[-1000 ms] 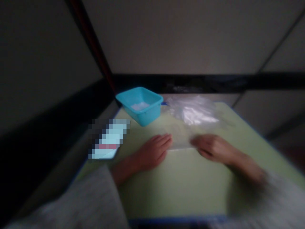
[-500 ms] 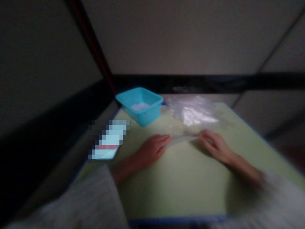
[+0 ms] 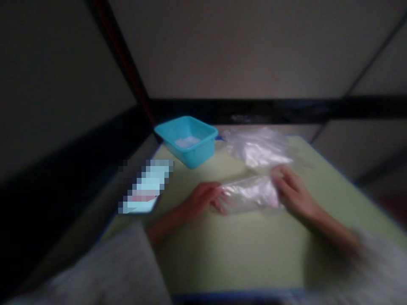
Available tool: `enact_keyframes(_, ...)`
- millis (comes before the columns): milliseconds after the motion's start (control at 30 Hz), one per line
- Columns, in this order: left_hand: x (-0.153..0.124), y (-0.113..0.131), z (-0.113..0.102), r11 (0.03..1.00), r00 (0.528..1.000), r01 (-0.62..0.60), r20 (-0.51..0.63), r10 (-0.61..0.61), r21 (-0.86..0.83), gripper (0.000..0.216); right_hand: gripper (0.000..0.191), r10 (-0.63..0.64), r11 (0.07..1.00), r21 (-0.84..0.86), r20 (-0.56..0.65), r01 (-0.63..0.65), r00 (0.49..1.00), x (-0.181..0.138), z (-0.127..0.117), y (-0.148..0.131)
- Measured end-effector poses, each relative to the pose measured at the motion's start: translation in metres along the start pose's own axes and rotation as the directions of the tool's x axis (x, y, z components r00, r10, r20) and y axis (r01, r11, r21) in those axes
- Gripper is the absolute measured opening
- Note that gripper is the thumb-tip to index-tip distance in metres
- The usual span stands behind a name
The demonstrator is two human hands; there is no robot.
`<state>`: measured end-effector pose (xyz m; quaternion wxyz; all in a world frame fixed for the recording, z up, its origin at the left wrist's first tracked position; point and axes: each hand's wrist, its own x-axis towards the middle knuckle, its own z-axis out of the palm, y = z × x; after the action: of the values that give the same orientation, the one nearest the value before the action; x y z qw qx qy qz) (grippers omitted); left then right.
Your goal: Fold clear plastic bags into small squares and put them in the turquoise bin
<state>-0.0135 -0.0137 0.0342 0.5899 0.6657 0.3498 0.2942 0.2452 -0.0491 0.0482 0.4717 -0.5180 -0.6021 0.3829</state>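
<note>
A clear plastic bag [image 3: 248, 195] stretches between my two hands above the green tabletop, its shiny film wrinkled. My left hand [image 3: 206, 197] is closed on the bag's left end, and some of the fingers show through or behind the film. At the upper right corner, my right hand [image 3: 291, 188] pinches the same bag between thumb and fingers. Blur hides the finer detail of the fingertips. Just behind my right hand lies a pile of clear plastic bags [image 3: 263, 148].
A turquoise plastic basket [image 3: 199, 154] with something white inside stands at the back left. Nearer, by the left edge, lies a flat phone-like device [image 3: 148, 190], its screen pixelated. The green table [image 3: 235, 258] has a blue edge. A wall [image 3: 241, 51] rises behind it.
The bag was a thin, nearly edge-on strip between my hands; now its broad face hangs toward me. My right hand has shifted slightly right. Basket and pile have stayed put.
</note>
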Motion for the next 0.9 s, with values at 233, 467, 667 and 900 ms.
enact_keyframes(233, 0.005, -0.001, -0.008, 0.892, 0.96, 0.27, 0.173, -0.221, -0.363, 0.031, 0.029, 0.156, 0.968, 0.191, 0.036, -0.16, 0.987, 0.008, 0.007, 0.009)
enact_keyframes(467, 0.008, -0.001, -0.009, 0.915, 0.943, 0.318, -0.016, -0.332, -0.249, 0.028, 0.025, 0.262, 0.951, 0.14, 0.102, -0.275, 0.96, 0.01, 0.012, 0.004)
enact_keyframes(667, 0.004, -0.003, -0.007, 0.962, 0.962, 0.272, -0.014, -0.272, 0.005, 0.051, 0.023, 0.283, 0.947, 0.148, 0.031, -0.284, 0.959, 0.012, 0.01, 0.008)
enact_keyframes(900, 0.0, 0.0, 0.0, 0.957, 0.958, 0.288, 0.018, -0.287, -0.024, 0.09, 0.021, 0.295, 0.945, 0.151, -0.003, -0.292, 0.955, 0.012, 0.006, 0.008)
